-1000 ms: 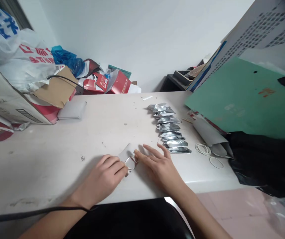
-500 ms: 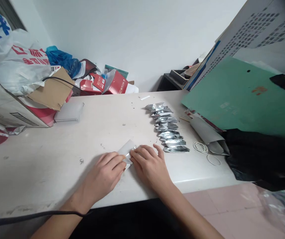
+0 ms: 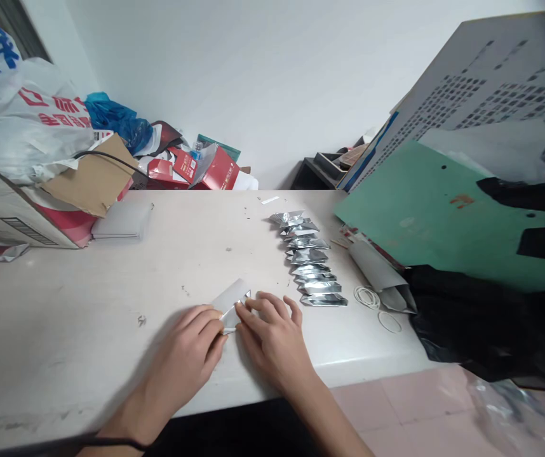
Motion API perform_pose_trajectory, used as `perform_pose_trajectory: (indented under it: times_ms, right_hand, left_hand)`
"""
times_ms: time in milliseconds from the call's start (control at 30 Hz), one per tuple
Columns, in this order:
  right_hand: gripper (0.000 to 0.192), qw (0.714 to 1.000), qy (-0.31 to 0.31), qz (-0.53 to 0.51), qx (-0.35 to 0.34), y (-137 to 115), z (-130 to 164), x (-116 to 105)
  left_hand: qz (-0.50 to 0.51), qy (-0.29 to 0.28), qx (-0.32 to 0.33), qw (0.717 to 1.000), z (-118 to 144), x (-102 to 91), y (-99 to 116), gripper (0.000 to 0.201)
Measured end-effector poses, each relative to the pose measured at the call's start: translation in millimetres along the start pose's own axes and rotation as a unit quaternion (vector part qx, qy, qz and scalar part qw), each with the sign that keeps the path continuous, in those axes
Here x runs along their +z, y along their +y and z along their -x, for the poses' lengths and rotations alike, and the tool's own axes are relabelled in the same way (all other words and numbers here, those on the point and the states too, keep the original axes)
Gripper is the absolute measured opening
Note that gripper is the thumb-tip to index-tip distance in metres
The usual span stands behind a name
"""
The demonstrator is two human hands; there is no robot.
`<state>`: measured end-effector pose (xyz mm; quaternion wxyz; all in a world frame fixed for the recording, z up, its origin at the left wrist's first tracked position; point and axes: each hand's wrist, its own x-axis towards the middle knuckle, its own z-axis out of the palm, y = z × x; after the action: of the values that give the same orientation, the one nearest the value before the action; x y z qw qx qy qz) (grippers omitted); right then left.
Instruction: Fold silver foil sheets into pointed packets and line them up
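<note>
Between my hands, on the pale table (image 3: 110, 304), is a partly folded sheet of foil paper (image 3: 232, 296), white with silver showing at its folds. My left hand (image 3: 191, 343) pinches its left edge, fingertips together. With bent fingers, my right hand (image 3: 270, 330) grips the right edge; its little finger stands off to the side. The fingertips cover part of the sheet. Just beyond my right hand, several folded silver foil pieces (image 3: 308, 257) lie overlapping in a row that runs away from me.
White rubber bands (image 3: 366, 297) and a rolled grey sheet (image 3: 380, 270) lie at the right. Beside them are a green board (image 3: 444, 216) and black plastic (image 3: 448, 317). A stack of sheets (image 3: 122, 221) lies by the carton (image 3: 20, 206) at left. A black cable (image 3: 63, 442) crosses my left forearm.
The whole view has shifted slightly, so the table sits lower and further left. My hands stay on the foil paper; more of its folded silver part shows between them.
</note>
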<state>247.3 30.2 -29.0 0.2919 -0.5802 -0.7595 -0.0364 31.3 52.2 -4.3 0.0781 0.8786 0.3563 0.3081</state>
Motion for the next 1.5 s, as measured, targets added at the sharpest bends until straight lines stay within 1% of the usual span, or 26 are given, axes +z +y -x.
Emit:
perform_pose_trajectory:
  times_ms: [67, 133, 200, 300, 367, 400, 533, 633, 733, 833, 933, 1000, 1067, 1133, 1233, 1367, 1500]
  right_hand:
    - [0.026, 1.0, -0.009, -0.002, -0.007, 0.5, 2.8, -1.8]
    - [0.022, 1.0, -0.003, -0.012, -0.016, 3.1, 6.2, -3.0]
    - [0.018, 0.999, 0.008, -0.026, -0.019, 6.1, 9.7, -3.5]
    - [0.021, 0.999, -0.001, -0.036, -0.008, 7.5, 12.4, -2.6]
    - [0.023, 0.999, -0.013, -0.031, 0.008, 5.5, 11.3, -0.2]
    - [0.023, 0.999, -0.009, -0.03, 0.02, 3.9, 9.9, 1.8]
    - [0.023, 0.995, 0.045, -0.067, 0.064, -2.4, 2.8, 12.2]
    - [0.023, 0.992, 0.062, -0.09, 0.067, -3.7, 0.5, 14.1]
    - [0.018, 0.994, 0.041, -0.083, 0.049, -2.1, 1.8, 9.5]
    - [0.013, 0.998, 0.022, -0.061, 0.014, -0.7, 4.2, 6.4]
    - [0.01, 0.998, 0.046, -0.039, 0.003, -1.7, 5.5, 7.9]
    - [0.01, 0.998, 0.047, -0.041, -0.01, -2.6, 4.9, 9.0]
    - [0.013, 0.997, 0.027, -0.057, -0.037, -2.2, 2.9, 8.2]
    - [0.017, 0.995, 0.004, -0.074, -0.066, -0.3, 0.6, 5.2]
    - [0.027, 0.991, -0.023, -0.085, -0.099, 5.3, -1.2, -1.7]
    - [0.041, 0.985, -0.066, -0.088, -0.134, 16.5, 1.4, -10.3]
    - [0.051, 0.979, -0.084, -0.101, -0.155, 25.6, 6.1, -14.7]
  left_hand:
    - [0.01, 0.013, -0.04, 0.999, 0.5, 2.3, -1.0, 0.012]
    - [0.02, 0.014, -0.084, 0.996, 0.9, 3.0, -3.1, 0.011]
    - [0.03, 0.009, -0.122, 0.992, 0.9, 2.6, -5.5, 0.016]
    - [0.041, 0.0, -0.154, 0.987, 0.5, 1.8, -7.7, 0.021]
    - [0.042, -0.002, -0.162, 0.986, 0.4, 1.9, -7.9, 0.02]
    - [0.04, -0.001, -0.162, 0.986, 0.6, 2.0, -7.7, 0.02]
    - [0.036, 0.006, -0.149, 0.988, 1.7, 2.4, -6.7, 0.012]
    - [0.034, 0.006, -0.145, 0.989, 0.9, 3.0, -6.3, 0.012]
    - [0.029, 0.009, -0.152, 0.988, -2.0, 5.5, -6.4, 0.018]
    - [0.021, 0.022, -0.17, 0.985, -4.4, 10.0, -6.5, 0.024]
    - [0.013, 0.046, -0.178, 0.983, -5.5, 14.5, -5.9, 0.026]
    - [0.007, 0.062, -0.182, 0.981, -6.0, 16.8, -5.0, 0.028]
    - [-0.001, 0.07, -0.191, 0.979, -6.6, 18.1, -4.2, 0.03]
    - [-0.008, 0.064, -0.201, 0.977, -6.8, 18.8, -3.9, 0.032]
    - [-0.006, 0.06, -0.202, 0.978, -6.3, 19.0, -4.6, 0.033]
    - [0.007, 0.075, -0.191, 0.979, -5.3, 18.8, -5.7, 0.033]
    - [0.01, 0.062, -0.207, 0.976, -6.0, 18.1, -5.6, 0.034]
